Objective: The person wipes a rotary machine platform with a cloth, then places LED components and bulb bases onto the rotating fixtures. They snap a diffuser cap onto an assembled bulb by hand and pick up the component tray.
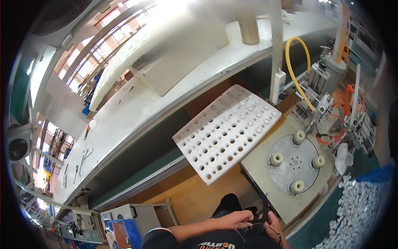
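Low in front of my body, my left hand (243, 217) is closed, fingers curled in; whatever it grips is hidden. Close by on its right, my right hand (272, 226) curls round a dark strap-like thing (264, 211) that runs up between both hands. A pair of eyeglasses (257, 228) hangs by the hands, against my dark shirt. Ahead of my right hand is a round metal plate (286, 174) with several pale ring-topped posts, set on a machine table (265, 182). Neither hand touches it.
A white perforated tray (207, 180) slants beside the machine, with clear round pieces in its far holes. Metal cylinders and a yellow hose (288, 52) stand at the far right. Many small white pieces (356, 211) fill a bin at lower right. A long bench (124, 112) runs behind.
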The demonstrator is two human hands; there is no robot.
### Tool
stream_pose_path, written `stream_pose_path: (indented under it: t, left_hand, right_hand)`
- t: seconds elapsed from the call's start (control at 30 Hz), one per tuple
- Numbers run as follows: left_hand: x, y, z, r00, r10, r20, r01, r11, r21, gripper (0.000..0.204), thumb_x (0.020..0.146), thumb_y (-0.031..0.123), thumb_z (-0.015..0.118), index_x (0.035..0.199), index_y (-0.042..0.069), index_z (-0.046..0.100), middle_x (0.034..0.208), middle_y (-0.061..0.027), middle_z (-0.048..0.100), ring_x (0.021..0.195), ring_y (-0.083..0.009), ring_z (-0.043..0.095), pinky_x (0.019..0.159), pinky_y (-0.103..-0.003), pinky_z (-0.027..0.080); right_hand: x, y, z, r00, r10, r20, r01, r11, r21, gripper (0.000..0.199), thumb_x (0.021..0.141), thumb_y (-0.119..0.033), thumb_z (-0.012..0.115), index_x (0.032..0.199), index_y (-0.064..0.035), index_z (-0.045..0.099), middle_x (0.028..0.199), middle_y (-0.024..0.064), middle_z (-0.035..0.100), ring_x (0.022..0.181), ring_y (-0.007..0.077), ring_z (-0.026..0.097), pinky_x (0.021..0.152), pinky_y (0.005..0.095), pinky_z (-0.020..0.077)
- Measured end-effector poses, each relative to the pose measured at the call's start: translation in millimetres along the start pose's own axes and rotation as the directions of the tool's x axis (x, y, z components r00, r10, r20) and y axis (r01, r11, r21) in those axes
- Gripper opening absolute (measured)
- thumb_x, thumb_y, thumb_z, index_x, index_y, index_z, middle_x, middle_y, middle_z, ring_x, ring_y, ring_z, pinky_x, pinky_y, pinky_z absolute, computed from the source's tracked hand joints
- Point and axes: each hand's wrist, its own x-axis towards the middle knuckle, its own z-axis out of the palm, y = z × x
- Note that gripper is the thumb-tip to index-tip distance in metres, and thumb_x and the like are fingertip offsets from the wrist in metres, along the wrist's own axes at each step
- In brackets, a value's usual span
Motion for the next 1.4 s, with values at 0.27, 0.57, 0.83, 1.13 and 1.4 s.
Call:
stream_pose_path:
  t: [0.27,0.57,0.83,1.13,1.4]
  left_hand:
    - [31,-1,-14,0.994,-0.073,0.076,0.091,0.958,-0.273,0.019,0.078,0.005,0.065,0.085,0.004,0.048,0.073,-0.0023,0.042,0.067,-0.0101,0.044,0.059,-0.027,0.041]
    - [48,28,-70,0.97,-0.179,-0.168,0.204,0.967,0.152,0.024,0.07,0.008,0.068,0.083,0.006,0.048,0.077,-0.0113,0.051,0.061,-0.0245,0.052,0.056,-0.033,0.044]
    - [59,12,-88,0.986,-0.156,0.059,0.156,0.988,0.009,0.022,0.075,0.007,0.07,0.085,0.006,0.05,0.07,-0.0005,0.047,0.059,-0.0103,0.042,0.056,-0.024,0.039]
    - [88,11,-90,0.996,0.019,-0.092,-0.026,0.997,-0.078,0.026,0.076,0.008,0.069,0.098,0.004,0.055,0.082,-0.0064,0.054,0.073,-0.0161,0.055,0.067,-0.028,0.046]
    - [106,19,-62,0.996,-0.08,-0.025,0.084,0.966,0.246,0.027,0.079,0.021,0.071,0.095,0.004,0.058,0.086,-0.0103,0.06,0.079,-0.0211,0.06,0.073,-0.032,0.048]
  right_hand:
    - [22,10,-26,0.954,0.219,0.204,-0.259,0.946,0.195,0.034,0.084,-0.013,0.062,0.115,-0.0032,0.053,0.108,0.0046,0.058,0.1,0.0129,0.055,0.089,0.0283,0.0436]
    - [75,-85,0,0.982,-0.156,0.103,0.187,0.838,-0.512,0.034,0.068,-0.006,0.061,0.102,-0.0098,0.055,0.096,0.0059,0.053,0.101,0.0242,0.048,0.09,0.0348,0.0383]
    - [76,-48,1,0.996,0.092,0.005,-0.091,0.994,-0.059,0.036,0.072,-0.002,0.062,0.107,-0.0037,0.053,0.111,0.0051,0.053,0.107,0.0137,0.048,0.092,0.0289,0.0393]
    - [85,-50,7,0.969,0.062,-0.237,-0.083,0.993,-0.079,0.03,0.077,-0.005,0.064,0.105,-0.0038,0.052,0.089,0.0003,0.056,0.084,0.008,0.053,0.075,0.0236,0.0437]
    - [72,-74,19,0.942,-0.057,-0.331,-0.071,0.929,-0.363,0.022,0.081,-0.015,0.064,0.09,-0.0057,0.046,0.076,0.0036,0.049,0.072,0.0138,0.05,0.065,0.0287,0.0416]
